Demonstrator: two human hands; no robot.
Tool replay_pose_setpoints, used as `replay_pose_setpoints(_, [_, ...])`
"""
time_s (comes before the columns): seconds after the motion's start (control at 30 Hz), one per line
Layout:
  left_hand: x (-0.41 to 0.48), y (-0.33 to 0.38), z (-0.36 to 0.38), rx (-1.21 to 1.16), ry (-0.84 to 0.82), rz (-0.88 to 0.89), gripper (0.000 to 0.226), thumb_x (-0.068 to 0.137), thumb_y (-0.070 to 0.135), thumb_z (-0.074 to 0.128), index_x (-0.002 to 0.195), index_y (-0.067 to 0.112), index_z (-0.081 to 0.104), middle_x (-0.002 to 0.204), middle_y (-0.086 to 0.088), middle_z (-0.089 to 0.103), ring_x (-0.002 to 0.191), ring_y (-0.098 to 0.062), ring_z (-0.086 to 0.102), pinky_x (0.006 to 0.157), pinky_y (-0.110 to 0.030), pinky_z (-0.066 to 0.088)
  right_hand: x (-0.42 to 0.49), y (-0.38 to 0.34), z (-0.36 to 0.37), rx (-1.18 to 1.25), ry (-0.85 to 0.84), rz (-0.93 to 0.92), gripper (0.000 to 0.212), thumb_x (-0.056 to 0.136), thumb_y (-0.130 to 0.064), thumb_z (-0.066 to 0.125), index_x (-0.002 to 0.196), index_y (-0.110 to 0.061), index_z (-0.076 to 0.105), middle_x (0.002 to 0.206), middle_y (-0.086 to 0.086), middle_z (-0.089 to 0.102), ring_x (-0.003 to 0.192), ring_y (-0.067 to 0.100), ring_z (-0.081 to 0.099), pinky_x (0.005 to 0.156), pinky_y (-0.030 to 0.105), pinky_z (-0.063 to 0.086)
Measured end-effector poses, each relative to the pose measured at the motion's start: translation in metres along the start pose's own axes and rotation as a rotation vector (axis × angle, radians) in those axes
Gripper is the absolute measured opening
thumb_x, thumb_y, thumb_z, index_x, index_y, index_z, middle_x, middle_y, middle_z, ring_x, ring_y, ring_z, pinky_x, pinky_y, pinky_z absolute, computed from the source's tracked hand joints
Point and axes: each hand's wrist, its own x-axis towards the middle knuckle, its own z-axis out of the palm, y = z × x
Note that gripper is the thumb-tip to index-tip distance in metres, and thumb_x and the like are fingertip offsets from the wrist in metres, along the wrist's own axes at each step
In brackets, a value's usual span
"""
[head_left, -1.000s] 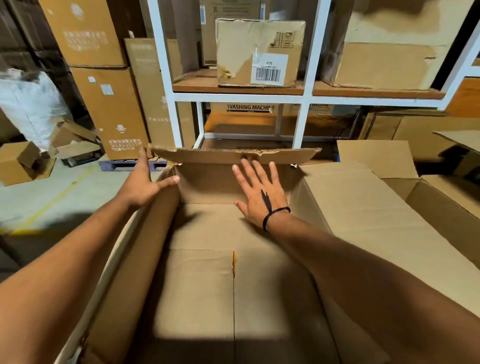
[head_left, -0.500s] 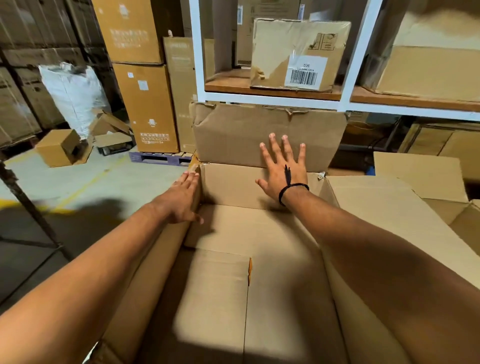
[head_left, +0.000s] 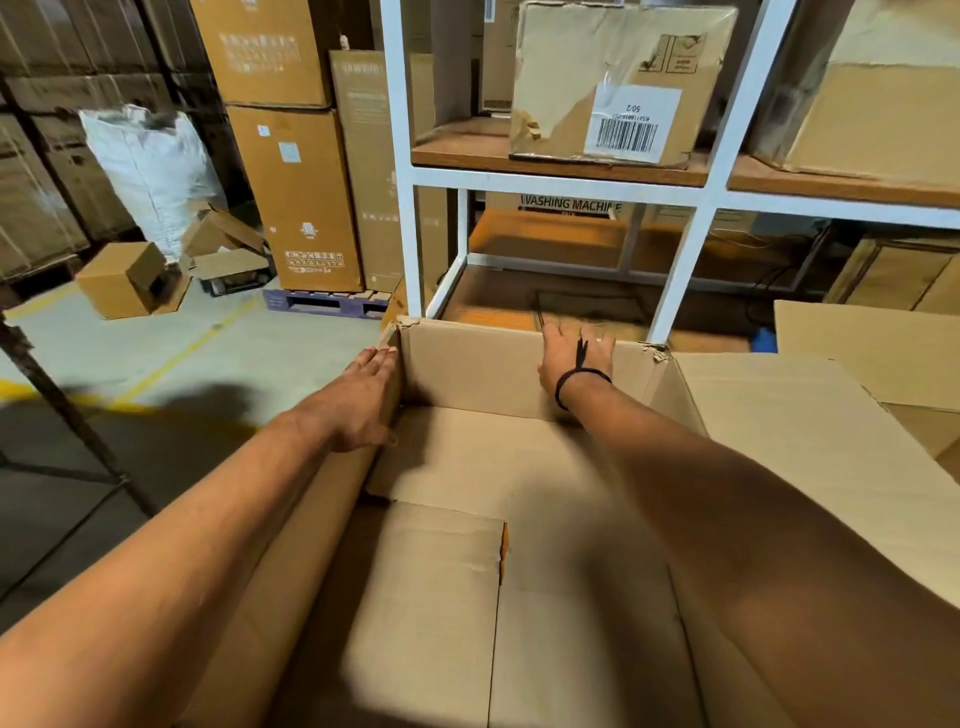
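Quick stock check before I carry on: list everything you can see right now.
open carton: one, brown, directly ahead, top open
shelf rack: one, white frame, behind the carton
barcode box: one, brown, upper shelf
sack: one, white, far left
small box: one, brown, floor at left
pallet: one, purple, under tall stacked cartons
left hand: flat against carton's left outer wall
right hand: black wristband, reaching over far rim

Grey concrete floor (head_left: 218, 364) w/ yellow lines. On it, left side: small cardboard box (head_left: 130, 280), white sack (head_left: 150, 171) behind it, loose opened cartons (head_left: 228, 254) nearby, purple pallet (head_left: 324, 303) w/ tall boxes (head_left: 298, 197) stacked on it. White rack (head_left: 402, 156): wooden upper shelf (head_left: 457, 150) carries barcode-labelled box (head_left: 618, 83) & bigger box (head_left: 883, 104) at right. Big open carton (head_left: 467, 364) stands just in front of rack, base hidden.
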Motion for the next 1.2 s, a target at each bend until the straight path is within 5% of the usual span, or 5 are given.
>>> replay_pose_setpoints(0.33, [0.000,0.000,0.002,0.005,0.006,-0.004,0.103,0.077,0.019,0.066,0.151,0.005,-0.005,0.161,-0.007,-0.003,0.148,-0.023,-0.007,0.120,-0.032,0.007,0.006,0.007,-0.005,0.026,-0.066,-0.042,0.052,0.088,-0.037,0.058,0.134,-0.024,0.040,0.136,0.006,0.051,0.126,0.029,0.043,0.107,0.056,0.025])
replay_pose_setpoints(0.57, [-0.001,0.021,0.003,-0.043,0.033,0.000,0.097,0.077,0.008,0.062,0.152,0.011,0.000,0.161,-0.002,0.003,0.148,-0.023,-0.005,0.120,-0.038,0.012,-0.045,0.044,-0.058,0.021,-0.331,-0.202,0.085,0.082,-0.058,0.060,0.150,-0.037,0.014,0.161,0.002,-0.010,0.147,0.030,-0.009,0.115,0.059,0.008])
replay_pose_setpoints(0.87, [-0.013,0.012,-0.015,0.082,-0.024,-0.032,0.087,0.075,0.029,0.073,0.148,0.020,0.027,0.159,-0.010,0.008,0.144,-0.031,0.010,0.116,-0.042,0.024,-0.195,0.081,-0.098,-0.157,-0.461,0.005,0.080,0.078,-0.071,0.053,0.147,-0.045,0.022,0.160,0.006,-0.012,0.145,0.039,-0.011,0.112,0.063,-0.001])
replay_pose_setpoints(1.0, [-0.020,-0.001,-0.017,0.030,-0.174,-0.197,0.102,0.066,0.032,0.080,0.150,0.023,0.023,0.150,-0.013,0.020,0.133,-0.032,0.036,0.108,-0.041,0.038,-0.222,0.089,-0.098,-0.154,-0.505,0.109,0.069,0.087,-0.045,0.053,0.148,-0.040,0.020,0.160,0.008,-0.013,0.144,0.042,-0.011,0.112,0.065,0.000])
replay_pose_setpoints(1.2, [-0.027,0.003,-0.009,-0.018,-0.079,-0.104,0.069,0.077,0.005,0.060,0.142,0.019,0.042,0.139,-0.012,0.041,0.119,-0.027,0.051,0.096,-0.029,0.043,-0.236,0.099,-0.085,-0.178,-0.413,0.101,0.068,0.088,-0.008,0.046,0.148,-0.032,0.025,0.158,0.004,-0.022,0.145,0.036,-0.017,0.115,0.059,-0.002])
